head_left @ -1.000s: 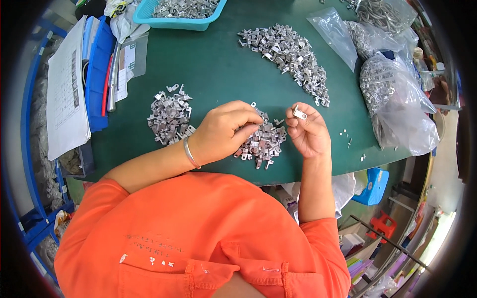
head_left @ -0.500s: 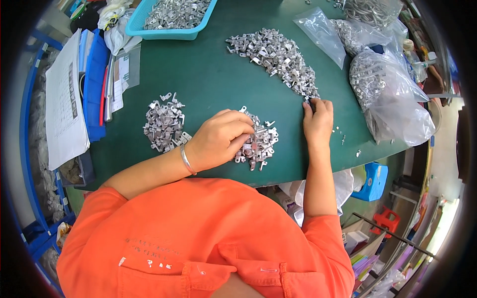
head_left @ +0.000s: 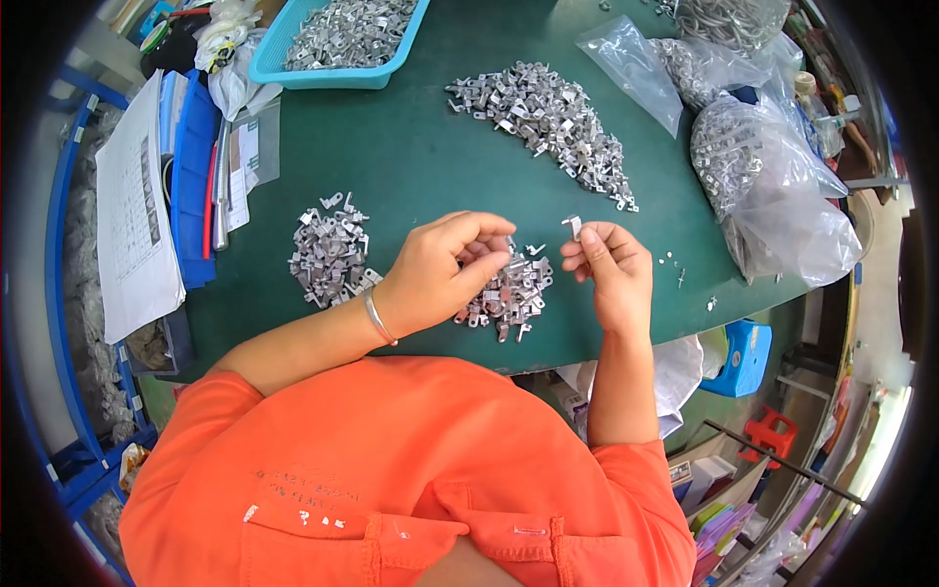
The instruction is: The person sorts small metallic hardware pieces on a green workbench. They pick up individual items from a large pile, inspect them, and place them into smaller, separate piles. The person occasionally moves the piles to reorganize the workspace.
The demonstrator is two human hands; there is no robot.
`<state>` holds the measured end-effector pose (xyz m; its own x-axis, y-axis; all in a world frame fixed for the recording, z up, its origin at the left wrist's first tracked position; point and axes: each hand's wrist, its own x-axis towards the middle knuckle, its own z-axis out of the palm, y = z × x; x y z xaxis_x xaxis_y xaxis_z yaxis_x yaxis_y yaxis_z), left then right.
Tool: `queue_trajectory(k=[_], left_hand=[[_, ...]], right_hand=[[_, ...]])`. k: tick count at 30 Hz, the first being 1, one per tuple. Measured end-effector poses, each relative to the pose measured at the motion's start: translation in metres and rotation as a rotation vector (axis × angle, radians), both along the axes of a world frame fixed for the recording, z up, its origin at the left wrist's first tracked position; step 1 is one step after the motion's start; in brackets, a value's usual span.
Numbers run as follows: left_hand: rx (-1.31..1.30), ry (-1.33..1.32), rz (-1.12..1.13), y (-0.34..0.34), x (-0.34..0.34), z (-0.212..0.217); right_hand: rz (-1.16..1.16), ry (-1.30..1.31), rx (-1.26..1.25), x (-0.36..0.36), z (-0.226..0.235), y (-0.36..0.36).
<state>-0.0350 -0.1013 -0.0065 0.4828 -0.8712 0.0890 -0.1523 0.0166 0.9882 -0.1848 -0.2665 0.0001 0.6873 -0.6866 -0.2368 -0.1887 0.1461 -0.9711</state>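
Observation:
Between the thumb and fingers of my right hand (head_left: 614, 274) is a small bent metal bracket (head_left: 573, 227), raised above the green table. My left hand (head_left: 440, 266) hovers over the edge of the near middle pile of brackets (head_left: 514, 298), its thumb and index finger curled toward each other. What lies between those fingertips, if anything, is too small to make out against the pile. Left of that hand sits another small pile of brackets (head_left: 328, 256). Farther off, a larger heap of the same brackets (head_left: 553, 122) spreads across the table.
A light blue basket (head_left: 391, 70) of metal parts stands at the far left. Clear plastic bags (head_left: 782, 220) of parts line the right side. Papers (head_left: 137, 215) and a blue file holder (head_left: 196, 186) are at the left edge. A red stool (head_left: 770, 432) is below, right.
My right hand has come back from the near end of the large heap, lifting a bracket toward my left hand. My left hand has moved only slightly.

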Motion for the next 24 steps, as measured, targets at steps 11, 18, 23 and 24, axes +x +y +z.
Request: queue_trajectory(k=[11, 18, 23, 24], left_hand=[[-0.010, -0.475, 0.228, 0.038, 0.038, 0.018], [0.237, -0.751, 0.397, 0.103, 0.075, 0.006], [0.216, -0.672, 0.391, 0.103, 0.077, 0.005], [0.209, -0.666, 0.388, 0.102, 0.079, 0.004]], right_hand=[[0.074, 0.039, -1.115, 0.041, -0.016, -0.019], [0.006, 0.119, -1.399, 0.071, -0.046, -0.073], [0.043, 0.083, -1.375, 0.058, -0.042, -0.064], [0.054, 0.082, -1.396, 0.053, -0.042, -0.060]])
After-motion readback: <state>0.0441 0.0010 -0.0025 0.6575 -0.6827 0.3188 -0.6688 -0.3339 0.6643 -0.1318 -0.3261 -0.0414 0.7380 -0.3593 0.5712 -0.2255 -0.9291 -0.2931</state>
